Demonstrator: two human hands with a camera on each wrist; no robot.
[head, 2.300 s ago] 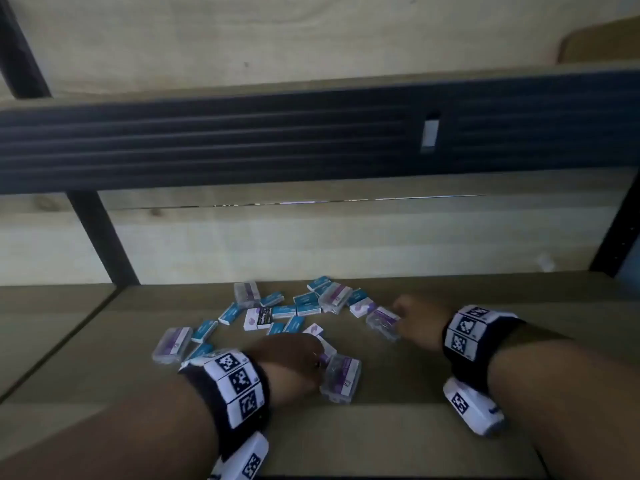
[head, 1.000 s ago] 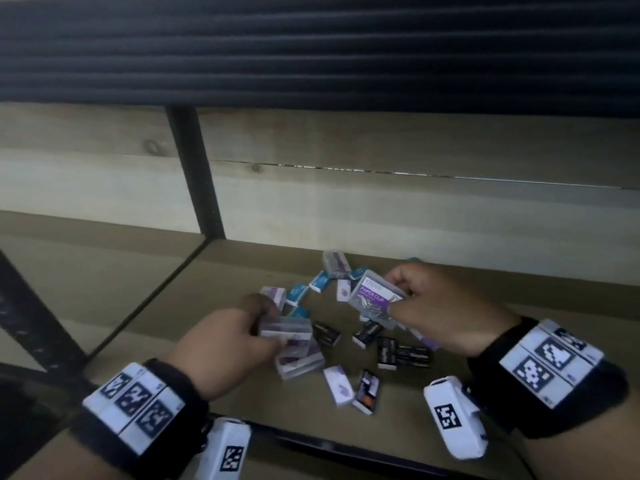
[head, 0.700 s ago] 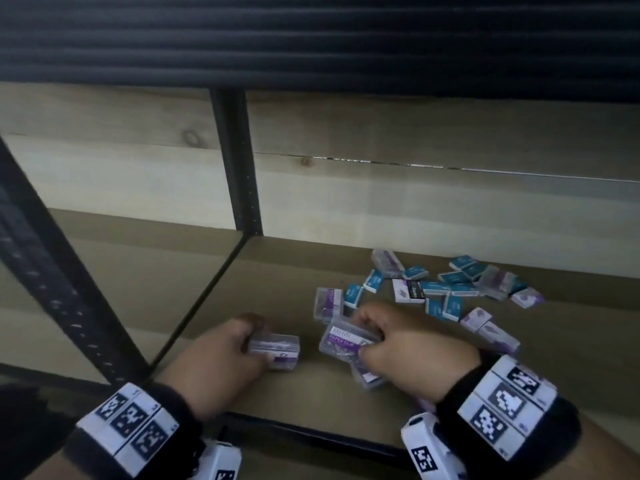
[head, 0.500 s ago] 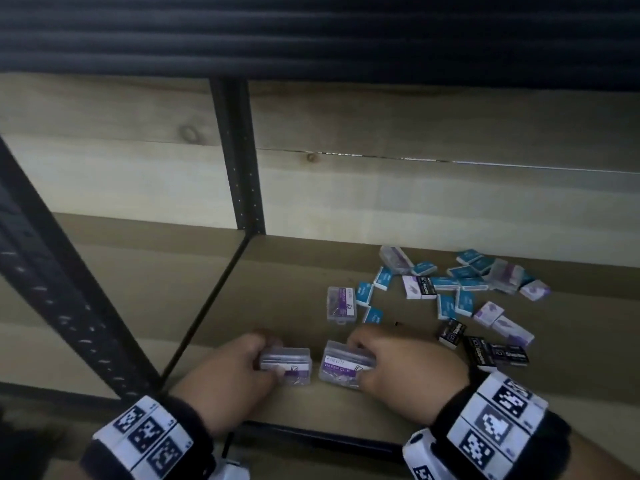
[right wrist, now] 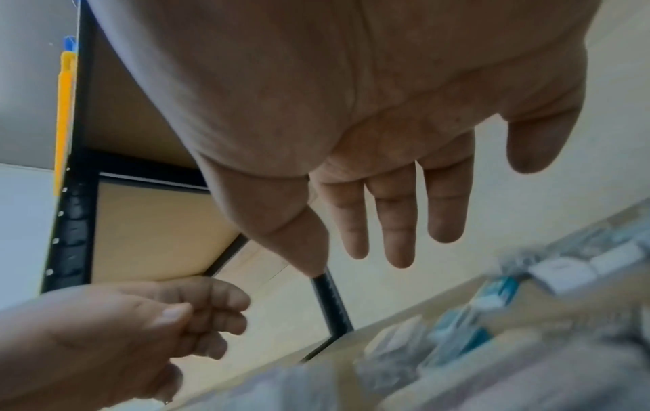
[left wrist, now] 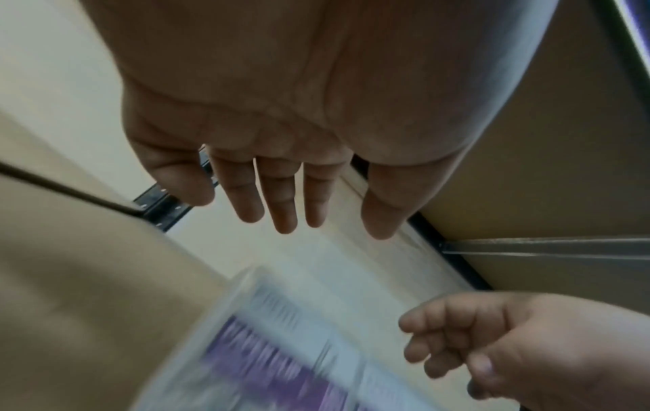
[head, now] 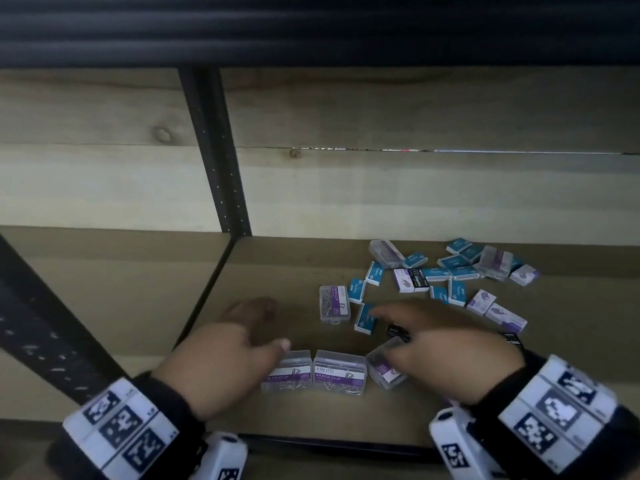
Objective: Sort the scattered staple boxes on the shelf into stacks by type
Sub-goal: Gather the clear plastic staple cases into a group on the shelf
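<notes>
Two clear paper-clip boxes with purple labels [head: 287, 373] [head: 340, 373] stand side by side near the shelf's front edge. A third clear box [head: 382, 370] lies tilted just right of them, partly under my right hand [head: 388, 330]. That hand hovers with straight fingers and holds nothing. My left hand [head: 266, 327] is spread open left of the pair, its thumb over the left box. Another clear box [head: 334, 304] lies behind them. Small blue boxes [head: 457, 271], white-purple boxes [head: 505, 318] and black boxes [head: 396, 331] are scattered behind and to the right.
A black upright post [head: 214, 150] stands at the back left of this bay, with a pale wooden back wall [head: 415, 195] behind. A dark shelf beam [head: 311, 29] hangs overhead. The shelf's black front rail [head: 329, 443] runs below the boxes.
Both hands set their clear boxes down side by side at the shelf front and let go. The fingers are now spread, and the right hand has shifted right over the tilted box.
</notes>
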